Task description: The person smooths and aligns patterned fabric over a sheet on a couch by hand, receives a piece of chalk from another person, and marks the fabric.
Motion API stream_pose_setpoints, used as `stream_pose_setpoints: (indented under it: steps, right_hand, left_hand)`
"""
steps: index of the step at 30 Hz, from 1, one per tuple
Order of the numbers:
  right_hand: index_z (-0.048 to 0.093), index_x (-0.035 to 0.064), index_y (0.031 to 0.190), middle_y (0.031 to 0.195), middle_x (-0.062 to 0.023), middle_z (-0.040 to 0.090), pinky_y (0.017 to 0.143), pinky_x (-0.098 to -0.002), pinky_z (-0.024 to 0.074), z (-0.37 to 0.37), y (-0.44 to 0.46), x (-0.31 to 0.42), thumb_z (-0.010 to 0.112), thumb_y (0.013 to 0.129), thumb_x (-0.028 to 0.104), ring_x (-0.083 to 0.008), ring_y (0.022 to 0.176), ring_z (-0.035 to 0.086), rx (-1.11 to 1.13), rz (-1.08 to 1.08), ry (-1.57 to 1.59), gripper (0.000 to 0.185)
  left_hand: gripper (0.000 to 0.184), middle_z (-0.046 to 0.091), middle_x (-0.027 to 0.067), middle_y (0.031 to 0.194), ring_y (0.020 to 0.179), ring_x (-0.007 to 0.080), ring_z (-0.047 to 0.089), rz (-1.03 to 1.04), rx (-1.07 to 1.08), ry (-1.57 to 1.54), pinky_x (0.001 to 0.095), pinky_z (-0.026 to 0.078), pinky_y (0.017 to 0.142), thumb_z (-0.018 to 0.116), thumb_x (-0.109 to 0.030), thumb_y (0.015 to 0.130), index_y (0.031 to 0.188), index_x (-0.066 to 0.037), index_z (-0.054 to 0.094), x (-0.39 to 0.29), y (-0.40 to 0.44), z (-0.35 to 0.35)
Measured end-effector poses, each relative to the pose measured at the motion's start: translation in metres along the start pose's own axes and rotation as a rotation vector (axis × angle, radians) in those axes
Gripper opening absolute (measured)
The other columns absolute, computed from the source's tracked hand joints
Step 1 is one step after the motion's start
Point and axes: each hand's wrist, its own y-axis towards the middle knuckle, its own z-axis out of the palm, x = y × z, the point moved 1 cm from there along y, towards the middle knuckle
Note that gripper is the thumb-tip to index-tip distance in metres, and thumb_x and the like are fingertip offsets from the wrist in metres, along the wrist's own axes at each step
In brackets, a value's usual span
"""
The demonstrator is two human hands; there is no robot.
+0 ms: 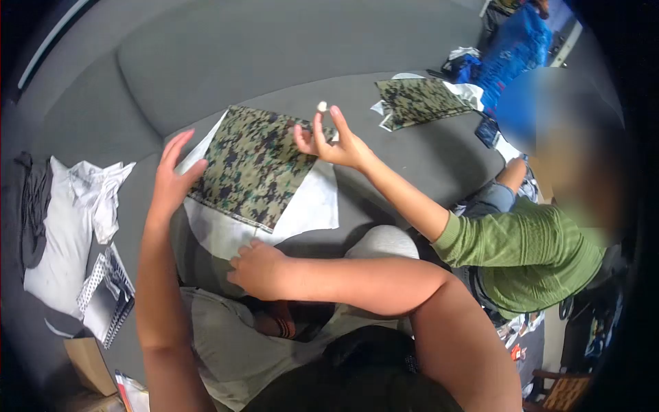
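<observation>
Left hand [177, 175] spread beside green-brown camouflage fabric piece [250, 165]. Right hand [257, 271] curled near white sheet [316, 202] underneath; can't tell if pinching. Green-sleeved co-worker's hand [340, 145] over fabric.

The near camouflage cloth [254, 168] shows a pixelated pattern of green, tan, brown and black; the farther camouflage cloth [420, 100] has similar colours. The sheet [319, 204] below is white, the sofa [295, 48] grey, the other person's sweater [522, 244] green.
</observation>
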Motion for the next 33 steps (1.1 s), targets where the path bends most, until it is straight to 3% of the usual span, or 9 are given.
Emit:
stream_pose_setpoints:
  steps: [1,3,4,6,10,15,18,22,33]
  right_hand:
    - [0.066,0.0165,0.113,0.113,-0.0051,0.063,0.088,-0.0383,0.0436,0.004,0.001,0.008,0.058,0.086,0.025,-0.0243,0.109,0.058,0.047,-0.031,0.003,0.029]
    - [0.067,0.0160,0.111,0.113,-0.0046,0.064,0.087,-0.0374,0.0436,0.009,0.000,0.017,0.056,0.087,0.023,-0.0238,0.108,0.059,0.121,-0.070,0.008,0.027]
    - [0.067,0.0159,0.111,0.113,-0.0045,0.064,0.087,-0.0371,0.0436,0.011,0.000,0.019,0.055,0.088,0.023,-0.0237,0.107,0.059,0.147,-0.083,0.011,0.027]
    - [0.067,0.0153,0.109,0.110,-0.0047,0.065,0.086,-0.0367,0.0436,0.012,0.000,0.022,0.054,0.088,0.022,-0.0237,0.106,0.060,0.176,-0.099,0.006,0.026]
    - [0.067,0.0150,0.109,0.107,-0.0052,0.067,0.086,-0.0368,0.0435,0.007,-0.001,0.021,0.053,0.089,0.021,-0.0240,0.103,0.061,0.238,-0.095,0.000,0.025]
    - [0.067,0.0143,0.109,0.106,-0.0062,0.068,0.087,-0.0372,0.0433,0.008,-0.002,0.018,0.053,0.090,0.022,-0.0241,0.102,0.062,0.300,-0.074,0.014,0.024]
    - [0.066,0.0138,0.111,0.106,-0.0066,0.068,0.086,-0.0372,0.0433,0.008,-0.002,0.018,0.052,0.091,0.022,-0.0241,0.102,0.062,0.346,-0.074,0.011,0.025]
    - [0.065,0.0135,0.112,0.104,-0.0066,0.069,0.085,-0.0368,0.0432,0.002,-0.004,0.012,0.052,0.091,0.022,-0.0238,0.101,0.063,0.356,-0.035,0.054,0.026]
    - [0.065,0.0138,0.113,0.098,-0.0068,0.070,0.083,-0.0357,0.0435,0.003,-0.006,0.012,0.051,0.091,0.020,-0.0247,0.097,0.065,0.386,-0.068,0.089,0.026]
  left_hand:
    - [0.050,0.055,0.0113,0.133,0.124,0.0253,0.050,-0.011,-0.004,0.014,0.0346,0.037,0.103,0.075,-0.020,0.080,0.127,-0.007,0.059,-0.007,-0.001,-0.002]
    - [0.071,0.041,0.0142,0.148,0.140,0.0335,0.032,0.098,0.393,0.237,0.0473,0.026,0.113,0.080,-0.036,0.073,0.136,-0.016,0.054,-0.020,-0.006,0.006]
    - [0.071,0.041,0.0142,0.148,0.140,0.0335,0.032,0.093,0.394,0.238,0.0473,0.026,0.113,0.080,-0.036,0.073,0.136,-0.016,0.054,-0.029,-0.009,0.016]
    - [0.080,0.034,0.0138,0.153,0.145,0.0390,0.018,0.027,0.626,0.456,0.0615,0.015,0.113,0.081,-0.053,0.064,0.134,-0.024,0.057,-0.043,-0.022,0.036]
    - [0.080,0.030,0.0127,0.155,0.146,0.0393,0.014,0.003,0.555,0.402,0.0716,0.007,0.108,0.079,-0.062,0.060,0.130,-0.029,0.061,-0.050,-0.016,0.037]
    - [0.072,0.032,0.0101,0.154,0.145,0.0384,0.016,-0.074,0.632,0.562,0.0730,0.005,0.107,0.079,-0.059,0.061,0.124,-0.027,0.066,-0.049,-0.032,0.044]
    - [0.065,0.036,0.0067,0.152,0.145,0.0362,0.018,-0.078,0.485,0.603,0.0747,0.003,0.106,0.080,-0.057,0.062,0.118,-0.026,0.069,-0.063,-0.016,0.008]
    - [0.055,0.042,0.0039,0.147,0.144,0.0349,0.022,0.046,0.374,0.580,0.0745,0.002,0.106,0.081,-0.051,0.064,0.110,-0.022,0.071,-0.067,-0.044,0.016]
    - [0.038,0.048,0.0018,0.141,0.142,0.0333,0.026,0.065,0.211,0.514,0.0750,0.001,0.105,0.081,-0.040,0.067,0.096,-0.016,0.070,-0.043,-0.048,0.050]
